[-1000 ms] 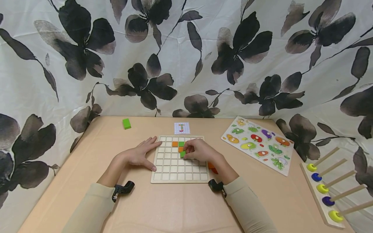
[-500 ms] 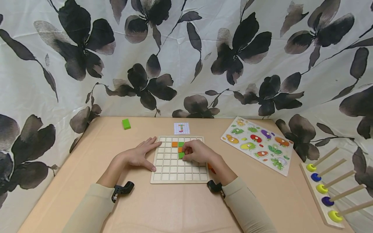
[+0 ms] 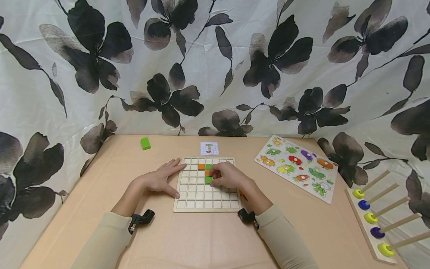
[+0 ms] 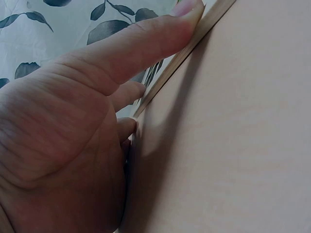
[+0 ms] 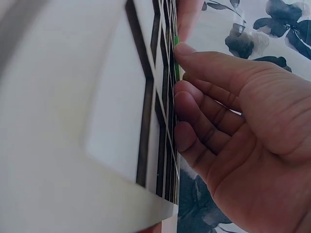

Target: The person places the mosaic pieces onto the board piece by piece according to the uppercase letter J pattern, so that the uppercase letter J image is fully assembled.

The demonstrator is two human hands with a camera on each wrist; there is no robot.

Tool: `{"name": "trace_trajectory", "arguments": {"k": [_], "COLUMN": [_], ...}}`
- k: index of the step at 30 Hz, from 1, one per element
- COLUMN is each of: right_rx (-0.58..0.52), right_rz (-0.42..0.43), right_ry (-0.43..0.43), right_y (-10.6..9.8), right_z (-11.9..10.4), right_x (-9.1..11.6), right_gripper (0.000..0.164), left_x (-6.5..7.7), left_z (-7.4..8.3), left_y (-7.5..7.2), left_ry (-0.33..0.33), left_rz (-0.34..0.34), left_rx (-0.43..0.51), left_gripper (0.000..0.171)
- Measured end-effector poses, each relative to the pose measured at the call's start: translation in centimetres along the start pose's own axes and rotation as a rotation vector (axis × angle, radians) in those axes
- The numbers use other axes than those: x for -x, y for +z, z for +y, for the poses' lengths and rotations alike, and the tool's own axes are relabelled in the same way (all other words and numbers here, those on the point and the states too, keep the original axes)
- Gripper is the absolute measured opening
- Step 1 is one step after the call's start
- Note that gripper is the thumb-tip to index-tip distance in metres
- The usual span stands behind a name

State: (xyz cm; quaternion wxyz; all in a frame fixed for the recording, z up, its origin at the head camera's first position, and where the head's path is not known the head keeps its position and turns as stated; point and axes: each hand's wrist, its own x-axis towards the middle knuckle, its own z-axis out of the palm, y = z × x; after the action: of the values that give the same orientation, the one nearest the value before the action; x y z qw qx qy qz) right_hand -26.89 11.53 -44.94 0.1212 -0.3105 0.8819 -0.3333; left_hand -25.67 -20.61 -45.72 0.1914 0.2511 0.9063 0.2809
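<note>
A wooden grid board (image 3: 191,209) with white squares lies on the table. My left hand (image 3: 159,179) rests at its left side, fingers spread, thumb and a finger touching the edge; the left wrist view shows the thumb on the wooden rim (image 4: 187,51). My right hand (image 3: 230,175) is over the board's right half with curled fingers, thumb and fingers at a green square tile (image 3: 208,180) lying in the grid. Just above it are an orange tile (image 3: 207,173), another green tile (image 3: 209,166) and, to the left, a second orange tile (image 3: 201,166).
A small pattern card (image 3: 209,148) lies behind the board. Green pieces (image 3: 145,143) sit at the back left. Orange pieces (image 3: 243,193) are partly hidden by my right wrist. A vegetable puzzle board (image 3: 299,166) and a pegged stand with rings (image 3: 371,224) are at right.
The green tile, tilted at my right fingertips a second ago, now lies flat in line below the orange tile. My right hand has shifted slightly left; my left hand stays in place.
</note>
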Motion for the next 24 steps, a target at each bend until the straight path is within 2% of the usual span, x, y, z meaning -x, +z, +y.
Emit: {"name": "trace_trajectory", "arguments": {"k": [8,16,24], "right_rx": [-0.060,-0.124,-0.082], "right_rz": [-0.008,0.049,0.095], "right_ry": [0.030,0.063,0.044], "right_y": [-0.6,-2.3,-3.4], "right_z": [0.0,-0.6,-0.7], "right_x": [0.4,1.4,1.9], "right_gripper": [0.023,0.027,0.031], "left_x": [0.0,0.0,0.1], "left_z": [-0.1,0.0,-0.1], "left_y": [0.0,0.0,0.1], "left_ry": [-0.002,-0.002,-0.001], "left_rz": [-0.002,-0.001,0.004], "left_rx": [-0.008,-0.002,0.000], "left_gripper": [0.123,0.123,0.122]}}
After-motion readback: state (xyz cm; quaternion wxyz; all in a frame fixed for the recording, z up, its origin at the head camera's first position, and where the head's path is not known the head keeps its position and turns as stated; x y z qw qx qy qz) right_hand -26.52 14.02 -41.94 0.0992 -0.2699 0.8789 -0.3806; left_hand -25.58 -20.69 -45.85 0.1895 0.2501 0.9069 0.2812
